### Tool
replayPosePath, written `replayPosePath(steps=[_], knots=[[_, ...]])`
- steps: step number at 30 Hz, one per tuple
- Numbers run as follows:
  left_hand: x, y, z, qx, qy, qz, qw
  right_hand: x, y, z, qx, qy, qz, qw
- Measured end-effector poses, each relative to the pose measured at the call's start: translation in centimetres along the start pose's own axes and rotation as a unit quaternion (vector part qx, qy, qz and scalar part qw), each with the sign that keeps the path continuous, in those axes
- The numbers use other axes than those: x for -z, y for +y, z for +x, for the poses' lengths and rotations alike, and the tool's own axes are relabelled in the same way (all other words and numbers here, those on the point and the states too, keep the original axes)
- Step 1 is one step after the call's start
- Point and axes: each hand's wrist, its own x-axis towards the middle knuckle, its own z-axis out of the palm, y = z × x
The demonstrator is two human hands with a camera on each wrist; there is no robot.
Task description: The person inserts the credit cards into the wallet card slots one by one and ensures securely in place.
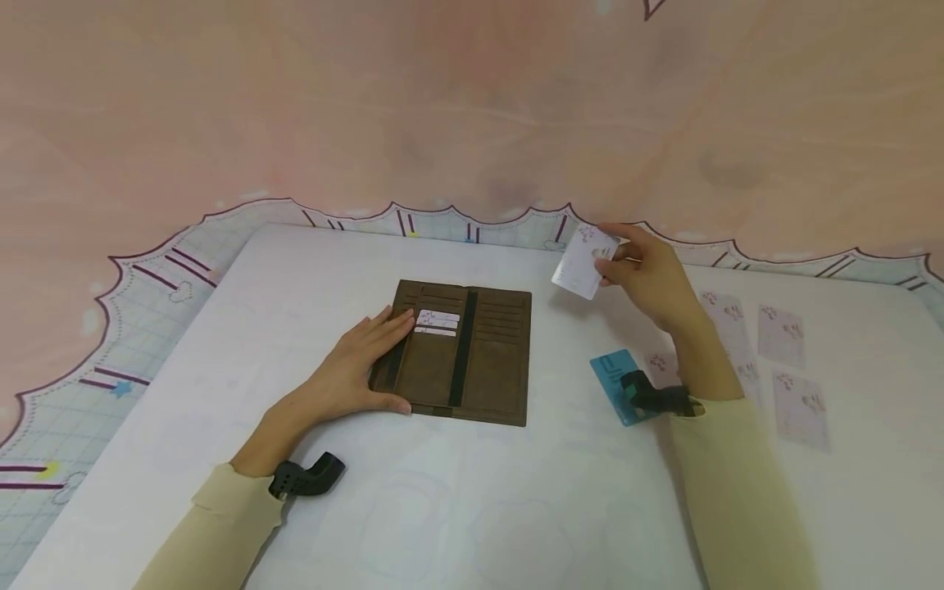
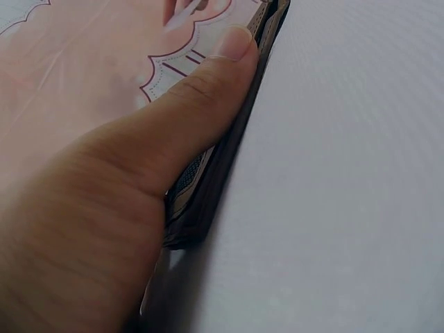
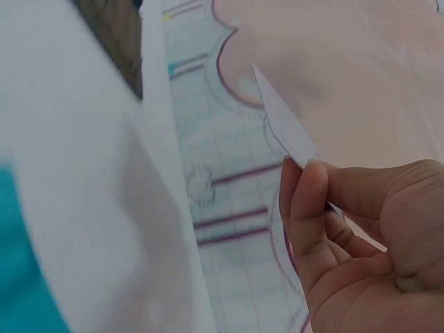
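A brown bifold wallet (image 1: pixel 497 373) lies spread out on the white table, with a few white cards (image 1: pixel 437 324) showing in the slots of its left half. My left hand (image 1: pixel 347 369) rests on the wallet's left side, its fingers extended over the edge and the thumb (image 2: pixel 208 76) along the near edge. Above the table, to the wallet's right, my right hand (image 1: pixel 652 274) pinches a white patterned card (image 1: pixel 577 266) between thumb and fingers. In the right wrist view this card (image 3: pixel 283 121) is seen nearly edge-on.
A blue card (image 1: pixel 610 373) lies under the right wrist, partly covered by the black wrist camera (image 1: pixel 656 397). Several pale patterned cards (image 1: pixel 782 336) lie at the right, some behind the right forearm. A pink patterned cloth (image 1: pixel 442 123) spreads beyond the table's far edge.
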Motion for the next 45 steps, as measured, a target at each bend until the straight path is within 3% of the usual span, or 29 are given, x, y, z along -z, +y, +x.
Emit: replayPosePath(steps=[16, 29, 35, 45], knots=[[0.0, 0.2, -0.2, 0.015, -0.006, 0.002, 0.9999, -6.1, -1.8, 2.0, -0.009, 0.027, 0.119, 0.9925], [-0.1, 0.1, -0.3, 0.008, -0.004, 0.0, 1.0, -10.5, -2.8, 2.9, -0.003, 0.034, 0.211, 0.9768], [-0.2, 0.1, -0.2, 0.009, -0.004, -0.002, 1.0, -12.6, -3.1, 3.2, -0.013, 0.035, 0.228, 0.9729], [0.2, 0.3, -0.1, 0.012, -0.004, 0.003, 0.9999, -15.1, -3.1, 3.5, -0.031, 0.012, 0.212, 0.9767]])
